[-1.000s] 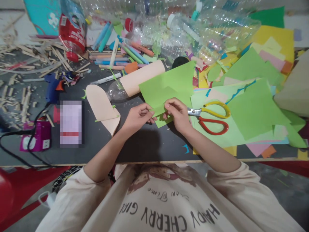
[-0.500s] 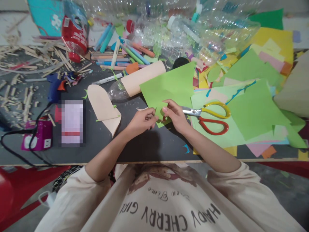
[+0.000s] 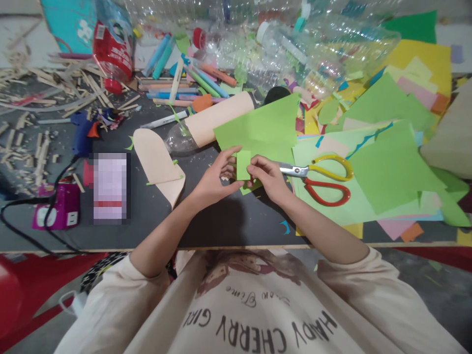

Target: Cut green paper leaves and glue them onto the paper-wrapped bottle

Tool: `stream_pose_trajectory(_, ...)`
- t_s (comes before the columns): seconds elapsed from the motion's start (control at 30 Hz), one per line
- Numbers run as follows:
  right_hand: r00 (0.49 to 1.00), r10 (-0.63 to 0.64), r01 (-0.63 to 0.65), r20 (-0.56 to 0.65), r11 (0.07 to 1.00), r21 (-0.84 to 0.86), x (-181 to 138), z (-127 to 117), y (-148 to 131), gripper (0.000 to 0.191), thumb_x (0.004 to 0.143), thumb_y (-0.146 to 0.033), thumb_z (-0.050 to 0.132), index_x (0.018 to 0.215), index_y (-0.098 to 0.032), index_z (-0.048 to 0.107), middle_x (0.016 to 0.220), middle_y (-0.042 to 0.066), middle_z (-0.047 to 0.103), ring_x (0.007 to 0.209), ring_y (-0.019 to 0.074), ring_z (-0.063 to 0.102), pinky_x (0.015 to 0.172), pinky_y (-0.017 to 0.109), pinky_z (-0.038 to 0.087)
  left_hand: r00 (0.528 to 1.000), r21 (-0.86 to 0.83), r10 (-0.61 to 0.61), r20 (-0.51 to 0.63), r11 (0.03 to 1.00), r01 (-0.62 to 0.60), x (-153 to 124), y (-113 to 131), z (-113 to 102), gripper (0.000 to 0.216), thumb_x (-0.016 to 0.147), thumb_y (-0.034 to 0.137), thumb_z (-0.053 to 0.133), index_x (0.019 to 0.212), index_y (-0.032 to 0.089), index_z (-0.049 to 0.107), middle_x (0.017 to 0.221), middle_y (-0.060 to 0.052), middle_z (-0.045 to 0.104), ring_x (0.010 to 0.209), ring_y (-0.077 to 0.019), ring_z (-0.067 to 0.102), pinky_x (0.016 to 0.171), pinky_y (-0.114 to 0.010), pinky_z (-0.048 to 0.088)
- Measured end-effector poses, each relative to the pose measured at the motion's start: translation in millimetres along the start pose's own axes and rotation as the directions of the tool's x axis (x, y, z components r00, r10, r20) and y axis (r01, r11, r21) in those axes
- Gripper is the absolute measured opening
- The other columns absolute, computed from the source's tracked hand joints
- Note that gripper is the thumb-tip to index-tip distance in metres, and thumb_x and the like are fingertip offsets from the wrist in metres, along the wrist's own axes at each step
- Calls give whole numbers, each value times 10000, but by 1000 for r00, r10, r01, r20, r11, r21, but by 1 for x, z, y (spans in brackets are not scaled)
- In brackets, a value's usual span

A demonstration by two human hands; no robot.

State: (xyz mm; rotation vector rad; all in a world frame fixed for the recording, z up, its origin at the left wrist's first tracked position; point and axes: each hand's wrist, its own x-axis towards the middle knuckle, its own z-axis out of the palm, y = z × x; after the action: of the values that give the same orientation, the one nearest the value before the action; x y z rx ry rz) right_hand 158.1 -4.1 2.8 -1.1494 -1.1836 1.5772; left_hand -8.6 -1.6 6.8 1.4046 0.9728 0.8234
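Over tbl (image 3: pixel 221 223) | R hand (image 3: pixel 268 178): pinches grn slip (image 3: pixel 243 165) | L hand (image 3: pixel 216 181): half-spread

Light is soft, flat and rather dim, seemingly from above. A fuzzy-edged shadow darkens the surface (image 3: pixel 206 226) on the near side of the right grip (image 3: pixel 270 178). Beyond it, clear bottles (image 3: pixel 313 46) sparkle with glare and look hazy. Far left of it, coarse pixels mask a box shape (image 3: pixel 109 184). Shapes farthest out stretch and soften.
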Motion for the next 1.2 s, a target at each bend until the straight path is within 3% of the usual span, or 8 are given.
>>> stream_pose_trajectory(0.3,999,-15,15,40,1000,-2,0,-1,1,311,770,-444,634,644,-208,477,476,-82,487,432,75,517,472,214,416,1000,22,2,-12,1000,-2,0,2,-1,510,744,208,648,1218,205,461,927,-17,606,748,-83,578,706,-198,469)
stream_pose_trajectory(0.63,987,-73,93,144,985,-143,-2,0,0,461,830,-605,512,604,-205,480,513,-50,500,483,80,489,508,226,410,982,4,-15,-189,1000,16,3,-3,-2,172,739,254,625,885,187,565,717,18,567,660,-86,546,618,-200,431)
stream_pose_trajectory(0.9,985,-40,58,167,993,-105,-2,0,2,361,796,-541,592,690,-205,509,552,-59,503,488,71,471,487,212,385,966,-23,-82,-243,997,79,4,-4,-3,282,694,421,682,795,182,572,726,14,608,662,-103,559,645,-229,465)
stream_pose_trajectory(1.2,990,-26,50,138,984,-173,-2,1,4,178,768,-333,595,700,-218,477,534,-73,445,461,86,431,464,232,357,978,-24,-105,-178,994,102,3,3,-3,316,715,458,679,666,178,539,603,35,544,555,-92,534,560,-230,451)
